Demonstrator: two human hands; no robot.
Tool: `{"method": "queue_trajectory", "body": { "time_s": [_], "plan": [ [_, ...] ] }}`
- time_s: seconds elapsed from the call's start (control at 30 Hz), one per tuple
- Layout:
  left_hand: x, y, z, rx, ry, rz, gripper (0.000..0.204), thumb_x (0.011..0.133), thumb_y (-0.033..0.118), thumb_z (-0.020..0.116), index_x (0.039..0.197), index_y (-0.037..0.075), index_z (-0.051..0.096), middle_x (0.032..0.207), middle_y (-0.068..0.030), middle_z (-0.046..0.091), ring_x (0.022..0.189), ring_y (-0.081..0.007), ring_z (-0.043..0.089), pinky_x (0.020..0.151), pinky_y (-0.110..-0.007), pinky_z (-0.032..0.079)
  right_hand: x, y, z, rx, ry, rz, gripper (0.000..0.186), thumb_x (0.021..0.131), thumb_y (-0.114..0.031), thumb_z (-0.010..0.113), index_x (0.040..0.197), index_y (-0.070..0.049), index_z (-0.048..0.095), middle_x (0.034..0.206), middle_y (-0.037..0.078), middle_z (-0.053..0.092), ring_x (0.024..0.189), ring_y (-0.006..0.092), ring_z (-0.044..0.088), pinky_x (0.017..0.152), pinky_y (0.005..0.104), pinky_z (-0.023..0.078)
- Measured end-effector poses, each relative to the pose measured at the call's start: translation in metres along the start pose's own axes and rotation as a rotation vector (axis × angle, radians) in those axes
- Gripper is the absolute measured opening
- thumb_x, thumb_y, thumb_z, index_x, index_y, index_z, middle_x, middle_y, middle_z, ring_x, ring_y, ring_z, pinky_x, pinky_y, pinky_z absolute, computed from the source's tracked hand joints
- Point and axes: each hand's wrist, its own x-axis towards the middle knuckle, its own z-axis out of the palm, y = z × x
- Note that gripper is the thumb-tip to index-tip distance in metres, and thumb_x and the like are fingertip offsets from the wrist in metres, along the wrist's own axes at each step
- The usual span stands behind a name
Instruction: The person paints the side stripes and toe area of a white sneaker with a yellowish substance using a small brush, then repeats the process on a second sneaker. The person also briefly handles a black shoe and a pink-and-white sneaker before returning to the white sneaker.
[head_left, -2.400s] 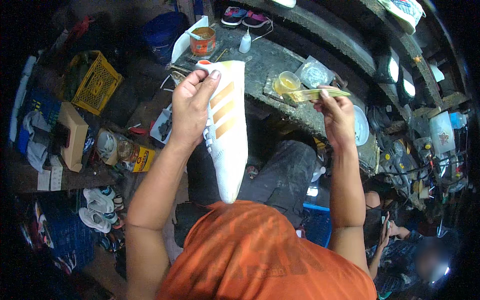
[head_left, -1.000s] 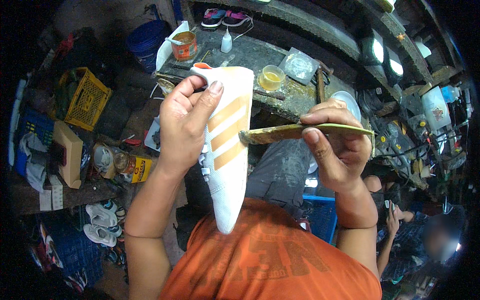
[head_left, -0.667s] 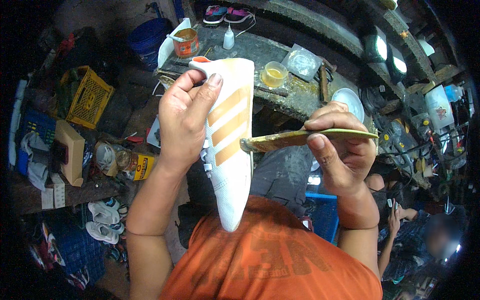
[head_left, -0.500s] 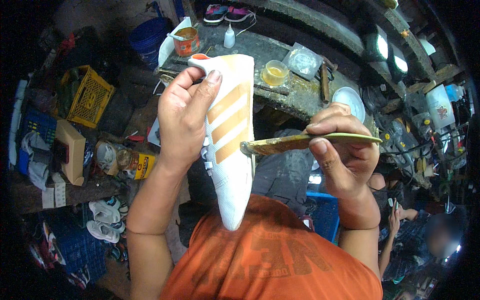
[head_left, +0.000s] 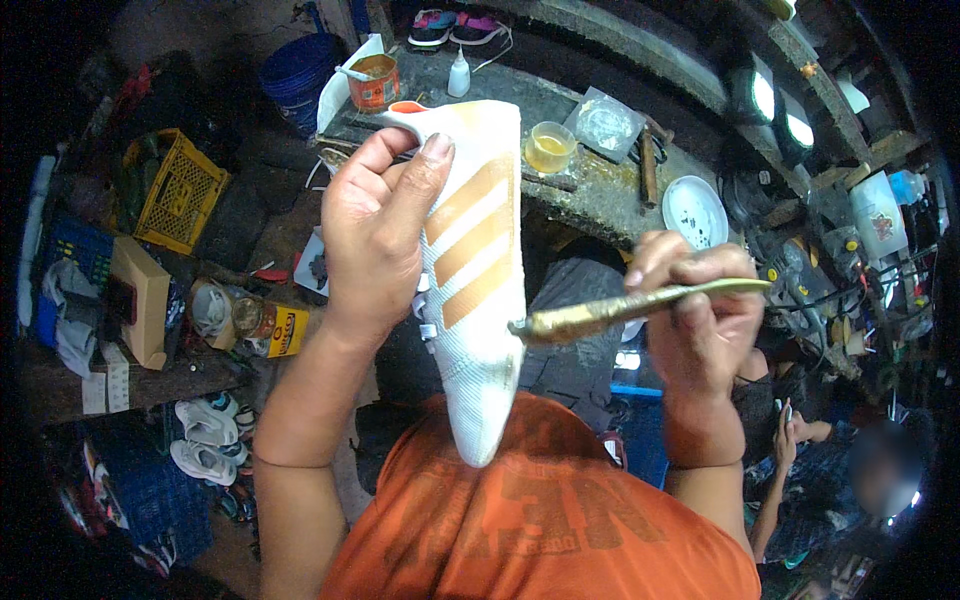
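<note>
A white sneaker (head_left: 475,370) with tan stripes hangs in front of my torso, its toe toward me and its orange-lined collar away. My left hand (head_left: 385,225) is closed on it near the heel, thumb on the striped side. In my right hand (head_left: 705,315) a brush (head_left: 590,315) is pinched between thumb and fingers. Its worn handle is crusted along the front part. The short dark brush tip lies at the sneaker's right-hand bottom edge, between the stripes and the toe; whether it touches is hard to tell.
Beyond my hands is a workbench (head_left: 610,185) with a cup of yellowish liquid (head_left: 550,148), an orange can (head_left: 374,85), a squeeze bottle (head_left: 459,75), a hammer (head_left: 650,165) and a white plate (head_left: 695,212). A yellow crate (head_left: 182,195) is at left. Another person's hand (head_left: 790,435) shows at right.
The sneaker has shifted slightly right and its side has turned a little. The brush tip has moved along the edge toward the toe, and my right hand has come slightly nearer me.
</note>
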Motion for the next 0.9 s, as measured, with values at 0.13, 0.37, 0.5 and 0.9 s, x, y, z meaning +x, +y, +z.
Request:
{"method": "queue_trajectory", "body": {
  "time_s": [0.13, 0.37, 0.5, 0.9],
  "plan": [
    [0.001, -0.003, 0.010, -0.075, 0.013, 0.021, 0.025, 0.101, 0.012, 0.061, 0.119, -0.005, 0.056, 0.101, -0.0115, 0.073, 0.087, -0.0084, 0.069, 0.078, -0.022, 0.055, -0.018, 0.045, 0.004, 0.178, 0.041, -0.007, 0.023, 0.095, -0.019, 0.072, 0.111, -0.003, 0.066, 0.095, 0.017, 0.067, 0.088, 0.0241, 0.064, 0.076, 0.0368, 0.053],
    [0.002, 0.001, 0.005, -0.051, 0.000, 0.051, 0.024, 0.101, 0.010, 0.061, 0.120, -0.004, 0.055, 0.102, -0.0115, 0.073, 0.091, -0.0085, 0.068, 0.081, -0.022, 0.053, -0.020, 0.007, -0.012, -0.336, -0.078, -0.253, 0.020, 0.098, -0.034, 0.067, 0.107, -0.017, 0.060, 0.075, 0.004, 0.072, 0.080, 0.0195, 0.061, 0.094, 0.0454, 0.037],
    [-0.001, 0.007, 0.014, 0.011, -0.022, 0.103, 0.026, 0.101, 0.010, 0.061, 0.122, -0.005, 0.054, 0.102, -0.0122, 0.074, 0.092, -0.0092, 0.069, 0.081, -0.022, 0.053, -0.006, -0.027, -0.013, -0.471, -0.031, -0.192, 0.017, 0.090, -0.022, 0.076, 0.099, -0.009, 0.069, 0.086, 0.006, 0.072, 0.081, 0.0189, 0.064, 0.088, 0.0372, 0.041],
    [-0.001, 0.019, 0.027, 0.111, -0.043, 0.103, 0.025, 0.101, 0.010, 0.060, 0.121, -0.005, 0.054, 0.098, -0.0128, 0.075, 0.084, -0.0095, 0.070, 0.073, -0.021, 0.054, 0.013, -0.042, -0.004, -0.527, -0.135, -0.041, 0.017, 0.082, -0.008, 0.078, 0.097, -0.001, 0.073, 0.085, 0.008, 0.069, 0.082, 0.0205, 0.063, 0.083, 0.0357, 0.042]
  ]
}}
